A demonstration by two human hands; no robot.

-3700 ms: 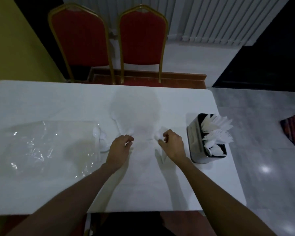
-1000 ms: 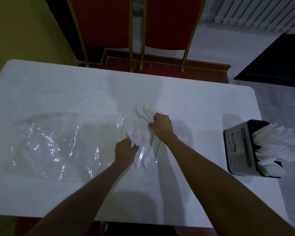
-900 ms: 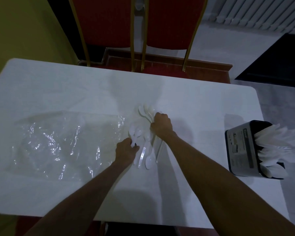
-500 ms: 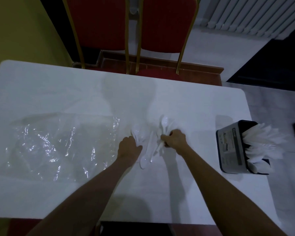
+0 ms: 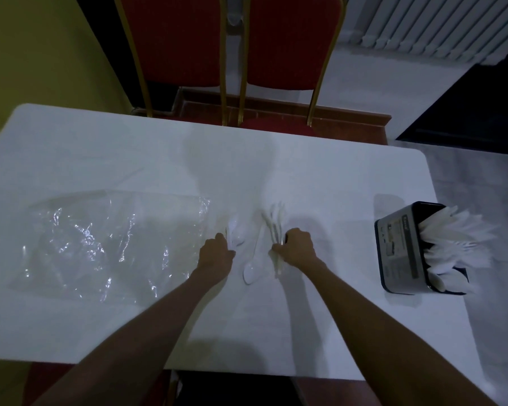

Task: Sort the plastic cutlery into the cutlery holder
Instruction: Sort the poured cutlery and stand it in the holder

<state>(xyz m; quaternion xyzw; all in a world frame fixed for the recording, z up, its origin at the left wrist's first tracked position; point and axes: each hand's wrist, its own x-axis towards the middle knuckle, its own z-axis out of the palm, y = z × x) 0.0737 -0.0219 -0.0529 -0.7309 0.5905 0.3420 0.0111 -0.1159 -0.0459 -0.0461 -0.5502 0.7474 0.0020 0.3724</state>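
My right hand (image 5: 294, 247) is closed around a bundle of white plastic cutlery (image 5: 275, 222) whose ends fan out beyond my fingers, over the middle of the white table (image 5: 320, 183). My left hand (image 5: 215, 253) is closed on white plastic spoons (image 5: 235, 232) lying just past its fingers. One loose white spoon (image 5: 251, 272) lies on the table between my two hands. The black cutlery holder (image 5: 399, 250) stands at the right table edge, packed with white cutlery (image 5: 455, 244).
A crumpled clear plastic bag (image 5: 100, 241) lies flat on the left half of the table. Two red chairs with gold frames (image 5: 232, 45) stand beyond the far edge. The floor drops away right of the holder.
My right hand gathered the spoons from the table middle and drew them back toward me and rightward as a bundle. My left hand stayed by the spoons near the bag.
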